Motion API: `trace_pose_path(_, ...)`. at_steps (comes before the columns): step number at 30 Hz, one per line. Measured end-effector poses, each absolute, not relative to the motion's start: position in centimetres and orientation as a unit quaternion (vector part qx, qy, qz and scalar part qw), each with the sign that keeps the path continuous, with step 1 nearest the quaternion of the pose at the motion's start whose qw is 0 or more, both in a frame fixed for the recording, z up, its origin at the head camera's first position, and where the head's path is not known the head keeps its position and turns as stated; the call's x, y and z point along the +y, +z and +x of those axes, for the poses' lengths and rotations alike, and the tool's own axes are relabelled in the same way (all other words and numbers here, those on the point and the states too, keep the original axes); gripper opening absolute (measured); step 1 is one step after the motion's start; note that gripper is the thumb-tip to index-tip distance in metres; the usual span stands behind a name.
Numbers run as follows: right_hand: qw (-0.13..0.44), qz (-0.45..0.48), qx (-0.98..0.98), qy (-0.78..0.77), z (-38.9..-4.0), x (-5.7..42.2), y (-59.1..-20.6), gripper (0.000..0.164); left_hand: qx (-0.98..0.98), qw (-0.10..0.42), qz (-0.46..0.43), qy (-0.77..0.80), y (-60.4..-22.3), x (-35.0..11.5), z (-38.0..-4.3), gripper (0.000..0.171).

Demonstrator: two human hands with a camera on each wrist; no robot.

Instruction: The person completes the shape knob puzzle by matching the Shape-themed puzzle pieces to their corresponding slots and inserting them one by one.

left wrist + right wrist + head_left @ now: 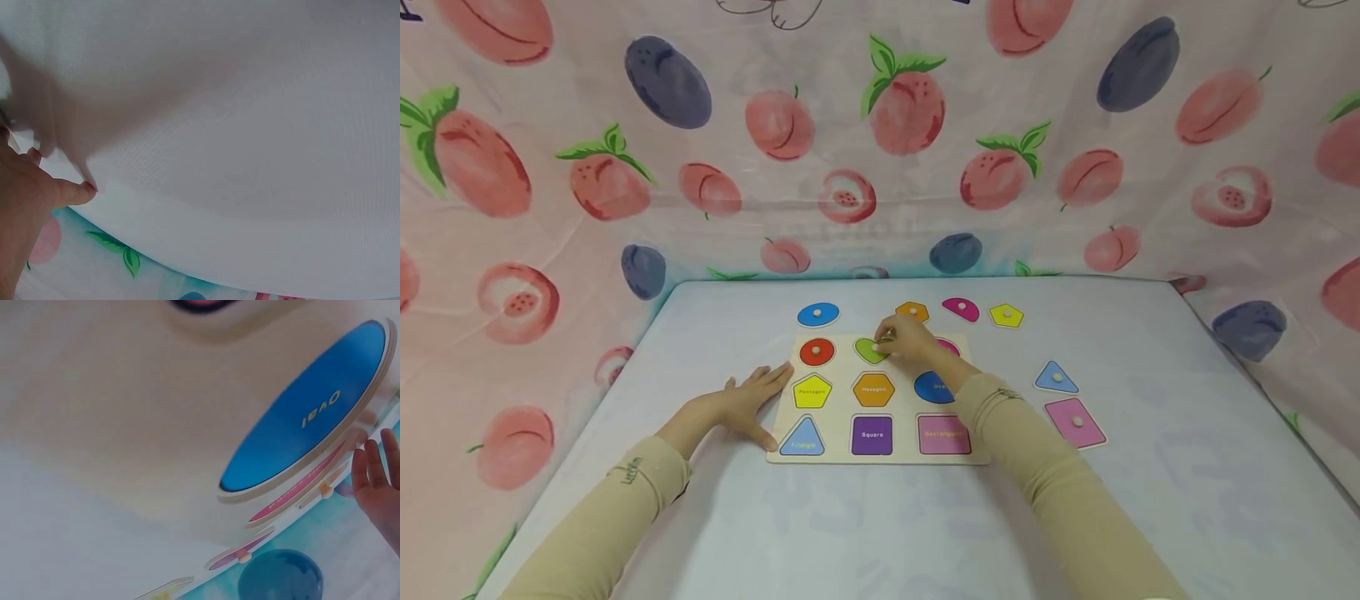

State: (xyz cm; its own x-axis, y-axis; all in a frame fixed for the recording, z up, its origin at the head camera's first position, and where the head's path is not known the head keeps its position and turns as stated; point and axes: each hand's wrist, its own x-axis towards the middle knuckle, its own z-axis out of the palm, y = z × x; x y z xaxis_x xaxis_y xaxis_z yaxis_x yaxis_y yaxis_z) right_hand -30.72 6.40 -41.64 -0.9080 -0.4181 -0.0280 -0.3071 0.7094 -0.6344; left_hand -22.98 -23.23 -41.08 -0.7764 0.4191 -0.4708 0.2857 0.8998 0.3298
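Observation:
A pale wooden puzzle board (838, 435) lies on the table, its rows showing coloured shapes, several with printed names. My right hand (906, 340) reaches over its top middle place and pinches the knob of a green heart piece (863, 351). A red circle piece (817, 360) with a knob sits in the top left place. My left hand (747, 408) rests at the board's left edge, fingers spread. In the left wrist view this hand (31, 200) shows at the left side. The right wrist view has my right hand (380, 478) beyond the blue oval (312, 412).
Behind the board lie knobbed pieces: a blue oval (808, 316), an orange hexagon (908, 307), a magenta half circle (955, 303) and a yellow pentagon (1004, 319). To the right are a blue triangle (1052, 372) and a pink rectangle (1067, 412). A fruit-print curtain (895, 192) hangs behind.

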Motion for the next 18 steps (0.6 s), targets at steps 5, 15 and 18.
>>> trace_pose_path(5,0.081,-0.208,0.916,-0.333,-31.0,7.0,-42.0,0.016,0.934,0.273,0.196,0.121,-41.1,-23.2,-22.9,0.123)
trace_pose_path(15,0.070,-0.183,0.920,-0.339,-31.6,8.6,-41.9,0.017,0.934,0.273,0.197,0.119,-41.2,-23.1,-22.9,0.123)
trace_pose_path(18,0.063,-0.178,0.921,-0.342,-31.8,9.3,-41.9,0.017,0.934,0.277,0.193,0.119,-41.1,-23.2,-22.9,0.123)
